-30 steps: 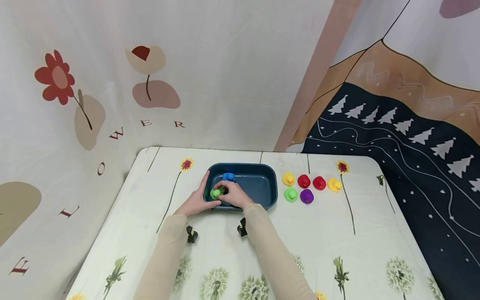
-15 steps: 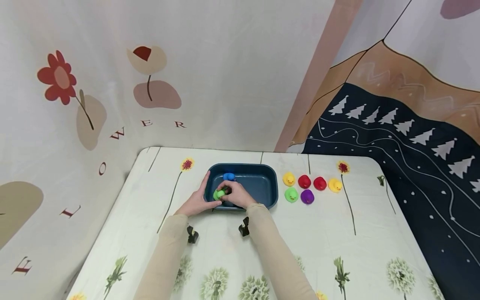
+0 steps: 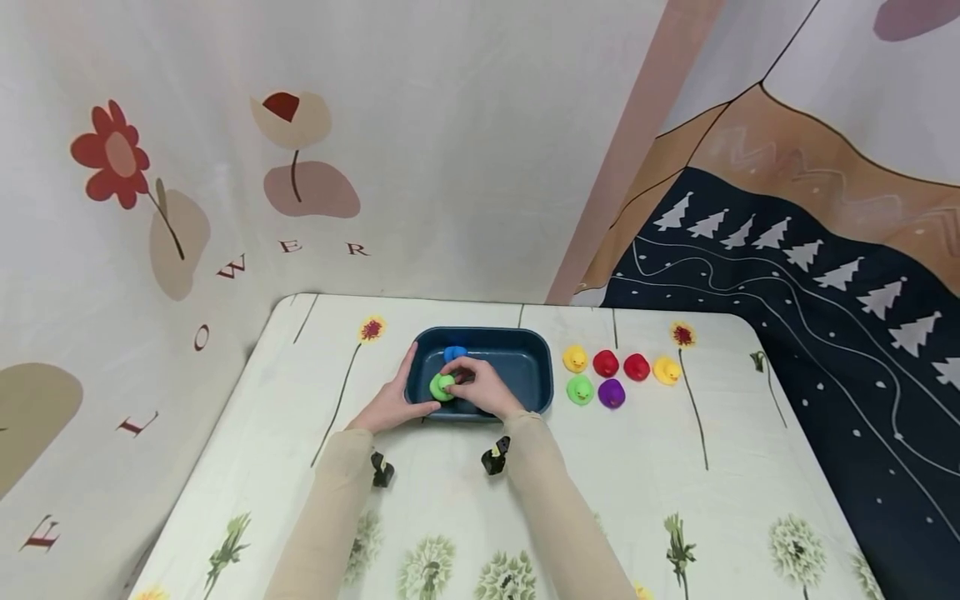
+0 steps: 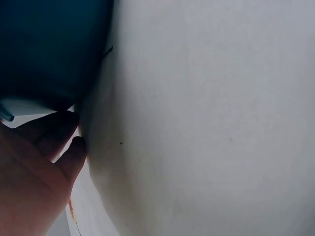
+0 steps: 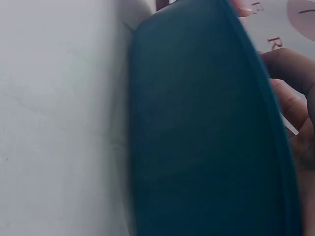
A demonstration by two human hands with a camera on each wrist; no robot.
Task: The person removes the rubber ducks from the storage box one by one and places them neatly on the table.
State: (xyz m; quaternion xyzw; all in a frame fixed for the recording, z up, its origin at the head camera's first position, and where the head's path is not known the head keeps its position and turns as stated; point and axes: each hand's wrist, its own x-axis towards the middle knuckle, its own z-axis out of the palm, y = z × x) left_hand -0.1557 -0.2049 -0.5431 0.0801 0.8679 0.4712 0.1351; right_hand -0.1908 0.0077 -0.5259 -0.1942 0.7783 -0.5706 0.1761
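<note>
A dark blue tray (image 3: 528, 371) sits near the back of the table. In its front left part is a green rubber duck (image 3: 441, 390), pinched by the thumb and fingertips of my right hand (image 3: 486, 390). Just behind, a blue duck (image 3: 452, 353) lies in the tray, partly covered by my right fingers. My left hand (image 3: 390, 404) is spread at the tray's left front corner, its fingers extended along the side wall and its thumb at the front rim. The left wrist view shows its fingers (image 4: 71, 157) right at the tray's outer wall (image 4: 49, 49).
Right of the tray stand ducks in two rows: yellow (image 3: 575, 358), red (image 3: 606, 363), another red (image 3: 637, 367) and yellow (image 3: 667, 371) behind, green (image 3: 580, 389) and purple (image 3: 611, 394) in front. A flower-printed cloth (image 3: 645, 500) covers the table; printed curtains (image 3: 450, 167) hang behind.
My right hand has shifted slightly right with the green duck, which now shows more of itself. My left hand and the tray have stayed in place.
</note>
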